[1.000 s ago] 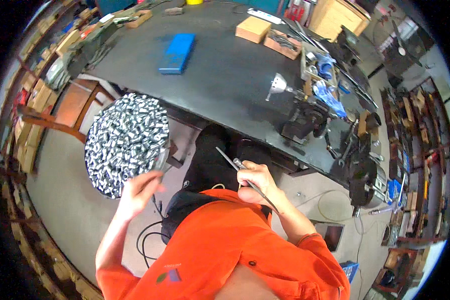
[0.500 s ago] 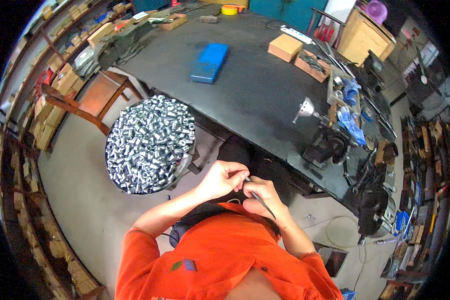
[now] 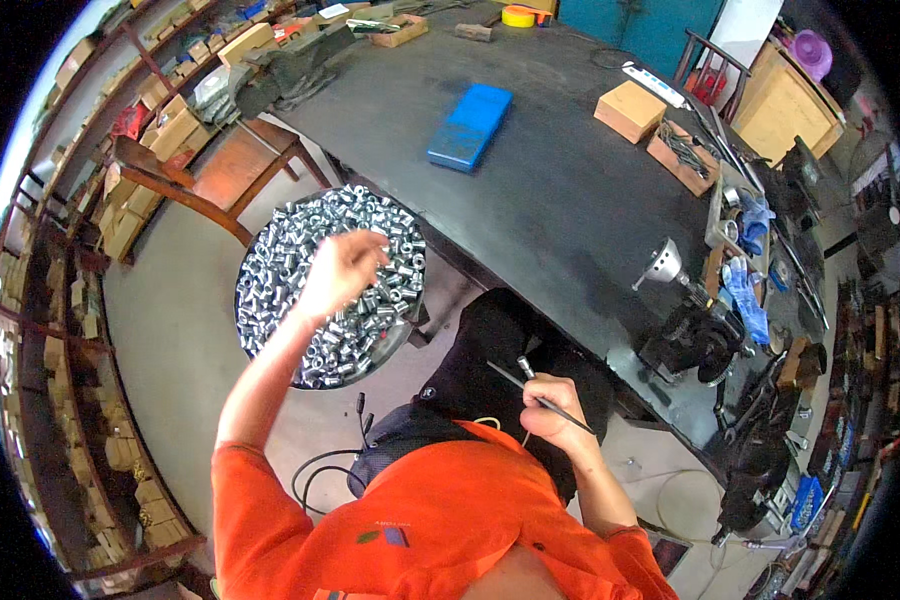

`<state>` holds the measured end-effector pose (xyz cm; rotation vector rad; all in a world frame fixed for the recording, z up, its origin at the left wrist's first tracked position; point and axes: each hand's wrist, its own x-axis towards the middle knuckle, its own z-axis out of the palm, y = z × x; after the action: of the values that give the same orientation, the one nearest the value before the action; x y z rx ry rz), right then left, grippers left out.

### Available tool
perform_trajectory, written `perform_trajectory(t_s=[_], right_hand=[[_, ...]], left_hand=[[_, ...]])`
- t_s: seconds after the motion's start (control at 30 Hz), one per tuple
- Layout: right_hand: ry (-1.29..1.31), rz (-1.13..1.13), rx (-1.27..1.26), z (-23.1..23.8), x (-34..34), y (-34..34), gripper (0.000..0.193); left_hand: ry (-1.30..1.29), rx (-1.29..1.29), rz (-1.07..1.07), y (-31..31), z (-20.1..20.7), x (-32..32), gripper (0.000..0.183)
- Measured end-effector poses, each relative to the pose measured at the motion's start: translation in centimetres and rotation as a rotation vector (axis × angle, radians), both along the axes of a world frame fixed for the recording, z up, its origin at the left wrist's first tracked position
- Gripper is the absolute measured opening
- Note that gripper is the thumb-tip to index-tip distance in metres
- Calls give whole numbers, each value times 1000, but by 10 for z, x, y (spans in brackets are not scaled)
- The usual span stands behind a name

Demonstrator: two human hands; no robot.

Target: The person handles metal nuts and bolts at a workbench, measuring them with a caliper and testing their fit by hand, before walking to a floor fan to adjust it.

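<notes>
A round tray (image 3: 238, 318) heaped with short silvery metal sleeves (image 3: 300, 230) stands left of the table. Over the heap is my left hand (image 3: 342, 268), its fingers loosely curled and apart; nothing shows between them. My right hand (image 3: 555, 405), in front of my lap, is closed around a slim dark file-like tool (image 3: 562, 411). The tool's pointed end sticks out to the upper left, its other end past the heel of the hand. One metal sleeve (image 3: 526, 367) stands up from the same grip, by the thumb and forefinger.
A dark table (image 3: 560, 190) carries a blue flat box (image 3: 470, 127), a small wooden box (image 3: 630, 110), a lamp (image 3: 663, 265) and a black vise-like device (image 3: 690, 345). A wooden chair (image 3: 235, 180) stands beyond the tray. Shelves (image 3: 60, 400) line the left.
My left hand has left my right hand and moved out to the left, over the sleeves. My right hand keeps hold of the dark tool, and a sleeve now shows in it.
</notes>
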<state>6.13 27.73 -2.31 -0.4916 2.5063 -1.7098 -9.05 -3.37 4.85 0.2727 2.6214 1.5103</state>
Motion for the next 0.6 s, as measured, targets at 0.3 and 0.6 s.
perform_trajectory(t_s=[0.3,0.6], right_hand=[[-70,26,-15,-5,-8,0,13],[-77,-39,0,-16,-9,10,16]], left_hand=[[295,-850,-49,22,-56,-108,38],[277,-1106,-124,36,-76,-121,26]])
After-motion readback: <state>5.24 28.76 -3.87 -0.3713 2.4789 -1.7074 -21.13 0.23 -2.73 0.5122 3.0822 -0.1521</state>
